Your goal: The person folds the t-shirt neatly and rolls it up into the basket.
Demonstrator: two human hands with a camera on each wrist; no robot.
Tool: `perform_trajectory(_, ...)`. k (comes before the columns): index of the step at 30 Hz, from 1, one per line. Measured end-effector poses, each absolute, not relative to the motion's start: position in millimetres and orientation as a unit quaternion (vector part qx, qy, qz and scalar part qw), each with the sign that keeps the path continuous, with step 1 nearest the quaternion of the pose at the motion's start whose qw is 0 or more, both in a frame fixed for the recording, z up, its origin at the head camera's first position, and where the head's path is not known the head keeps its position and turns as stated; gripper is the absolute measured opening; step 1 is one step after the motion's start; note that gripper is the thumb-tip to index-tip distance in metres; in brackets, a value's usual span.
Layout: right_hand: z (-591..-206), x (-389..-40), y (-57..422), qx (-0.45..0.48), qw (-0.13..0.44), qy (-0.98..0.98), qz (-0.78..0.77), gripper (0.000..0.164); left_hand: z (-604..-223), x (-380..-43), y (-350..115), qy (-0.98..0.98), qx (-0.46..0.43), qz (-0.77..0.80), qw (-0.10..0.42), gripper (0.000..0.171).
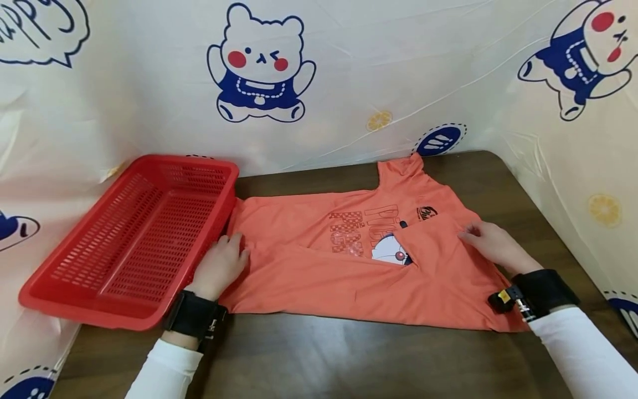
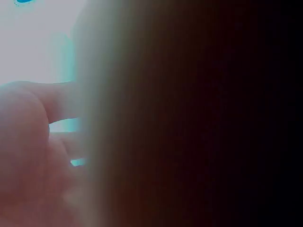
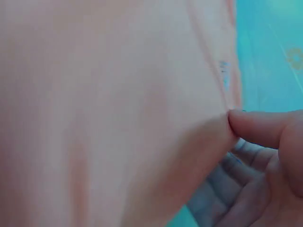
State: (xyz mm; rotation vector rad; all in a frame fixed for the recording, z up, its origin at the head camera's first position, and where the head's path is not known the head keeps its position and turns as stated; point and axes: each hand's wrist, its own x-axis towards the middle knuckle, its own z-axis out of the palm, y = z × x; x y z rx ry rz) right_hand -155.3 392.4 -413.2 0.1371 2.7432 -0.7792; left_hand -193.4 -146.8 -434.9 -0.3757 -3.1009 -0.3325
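Observation:
An orange T-shirt (image 1: 319, 282) lies sideways on the table, its near part folded over the front and partly covering the print (image 1: 391, 249). At the right, my right hand (image 1: 490, 244) pinches the shirt's folded layer; the right wrist view shows the thumb (image 3: 260, 127) pressing the cloth edge (image 3: 220, 120) against the fingers. My left hand (image 1: 221, 266) is at the shirt's left end, beside the basket, with fingers bent at the cloth edge. A dark blur hides its fingertips in the left wrist view, where part of the hand (image 2: 28, 142) shows.
A red plastic basket (image 1: 149, 318) with slotted sides stands at the left, close against the shirt's end. The brown wooden table (image 1: 319, 354) extends in front of the shirt. A white sheet with cartoon bears (image 1: 261, 94) hangs behind and at both sides.

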Motion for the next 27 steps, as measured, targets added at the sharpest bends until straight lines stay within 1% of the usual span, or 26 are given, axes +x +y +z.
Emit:
perform_trajectory(3, -407.9, -155.7, 393.8, 0.057, 0.119, 0.944, -0.303, 0.039, -433.1, -197.3, -148.5, -0.985, -0.104, -0.13, -0.049, 0.018)
perform_trajectory(5, -402.4, -155.8, 394.9, 0.064, 0.094, 0.944, -0.31, 0.042, -431.9, -196.3, -149.1, -0.985, -0.098, -0.135, -0.051, 0.018)
perform_trajectory(7, -397.5, -156.7, 395.9, 0.064, 0.066, 0.946, -0.31, 0.043, -430.6, -193.6, -150.0, -0.987, -0.098, -0.129, -0.019, 0.018)
perform_trajectory(9, -396.0, -159.7, 396.3, 0.064, 0.038, 0.95, -0.302, 0.042, -430.4, -190.1, -151.3, -0.988, -0.102, -0.115, 0.033, 0.017)
perform_trajectory(11, -398.2, -163.7, 396.6, 0.062, 0.026, 0.956, -0.286, 0.041, -430.8, -187.0, -151.8, -0.986, -0.106, -0.094, 0.082, 0.013)
perform_trajectory(12, -400.4, -165.5, 396.7, 0.061, 0.032, 0.958, -0.28, 0.042, -431.5, -185.5, -151.4, -0.985, -0.109, -0.087, 0.1, 0.012)
perform_trajectory(15, -406.9, -172.0, 393.0, 0.055, 0.071, 0.963, -0.256, 0.047, -432.8, -177.7, -152.9, -0.984, -0.102, -0.077, 0.126, 0.014)
perform_trajectory(17, -409.2, -172.4, 391.6, 0.053, 0.107, 0.962, -0.246, 0.055, -432.6, -171.2, -152.6, -0.983, -0.091, -0.081, 0.134, 0.021)
perform_trajectory(20, -410.1, -170.4, 389.4, 0.053, 0.142, 0.961, -0.231, 0.063, -431.4, -158.0, -153.0, -0.982, -0.091, -0.076, 0.147, 0.032)
perform_trajectory(22, -410.2, -169.5, 388.8, 0.057, 0.166, 0.958, -0.228, 0.074, -431.0, -149.7, -154.8, -0.98, -0.101, -0.059, 0.159, 0.034)
perform_trajectory(24, -410.4, -170.8, 388.1, 0.072, 0.19, 0.948, -0.244, 0.087, -430.8, -144.2, -157.4, -0.981, -0.11, -0.051, 0.154, 0.034)
perform_trajectory(27, -411.1, -178.0, 387.8, 0.1, 0.216, 0.926, -0.292, 0.103, -431.2, -142.1, -161.2, -0.984, -0.115, -0.05, 0.124, 0.036)
